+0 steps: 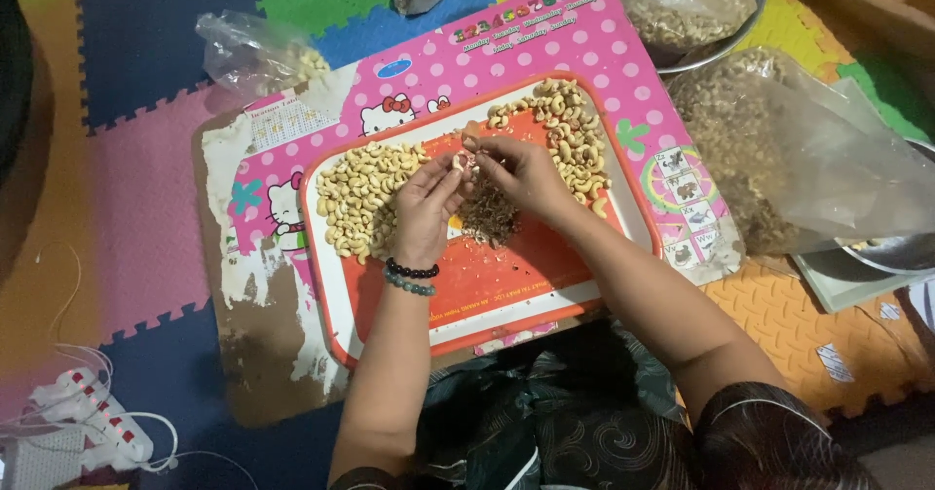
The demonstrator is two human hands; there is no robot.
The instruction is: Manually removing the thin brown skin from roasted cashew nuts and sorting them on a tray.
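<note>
Above the orange tray [506,285], which rests on a pink patterned board [575,42], two bare hands meet. Left hand [429,203] and right hand [521,169] both have fingertips pressed together, pinching one small cashew [466,162] between them. Directly beneath the hands on the tray lies a dark heap of skins [487,215]. Toward the tray's left side sits a pile of pale peeled cashews [365,198]; toward its far right corner, another cashew pile [565,130]. Beside the tray's right edge lies a clear plastic bag [779,149] of nuts. Judging from the tight pinch, the nut could snap, or slip and land among the skins
</note>
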